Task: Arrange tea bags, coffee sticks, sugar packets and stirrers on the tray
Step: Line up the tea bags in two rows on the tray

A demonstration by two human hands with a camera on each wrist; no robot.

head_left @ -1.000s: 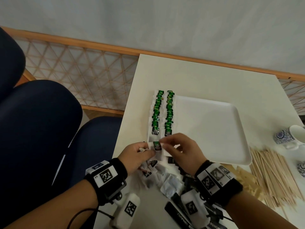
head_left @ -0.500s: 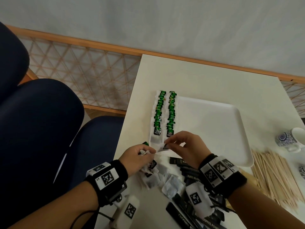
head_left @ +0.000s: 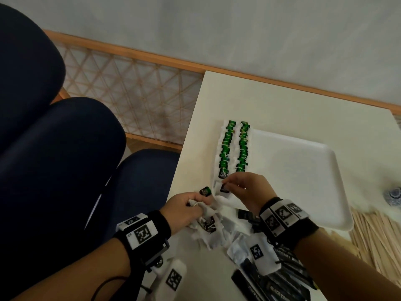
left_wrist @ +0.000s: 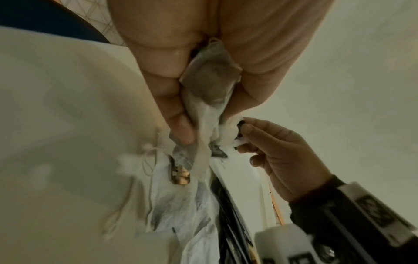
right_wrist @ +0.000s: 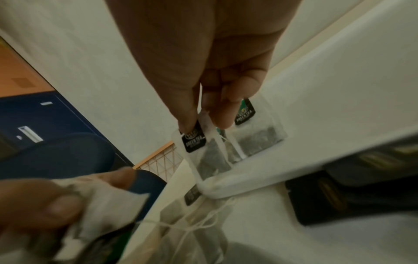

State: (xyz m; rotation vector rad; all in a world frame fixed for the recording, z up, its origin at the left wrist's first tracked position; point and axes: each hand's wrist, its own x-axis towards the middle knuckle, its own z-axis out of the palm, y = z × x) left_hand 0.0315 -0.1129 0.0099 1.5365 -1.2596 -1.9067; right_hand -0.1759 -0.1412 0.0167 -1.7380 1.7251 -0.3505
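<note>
A white tray (head_left: 303,170) carries two rows of tea bags (head_left: 235,146) with green tags along its left side. My right hand (head_left: 224,185) pinches a tea bag (right_wrist: 210,157) by its top edge, beside the black tag, at the near end of the left row, low over the tray's corner. My left hand (head_left: 198,202) grips a crumpled tea bag (left_wrist: 210,85) just off the tray's near left corner, a green tag (head_left: 205,190) showing above its fingers. Loose tea bags (head_left: 209,227) lie in a pile under both hands.
Black coffee sticks (head_left: 273,285) lie near the front edge under my right wrist. Wooden stirrers (head_left: 377,240) are heaped right of the tray. A patterned cup (head_left: 393,195) stands at the far right. Dark blue chairs (head_left: 65,159) stand left of the table.
My right hand has carried its tea bag forward from between the hands to the near end of the left row. The left hand stayed over the pile, still holding its bag.
</note>
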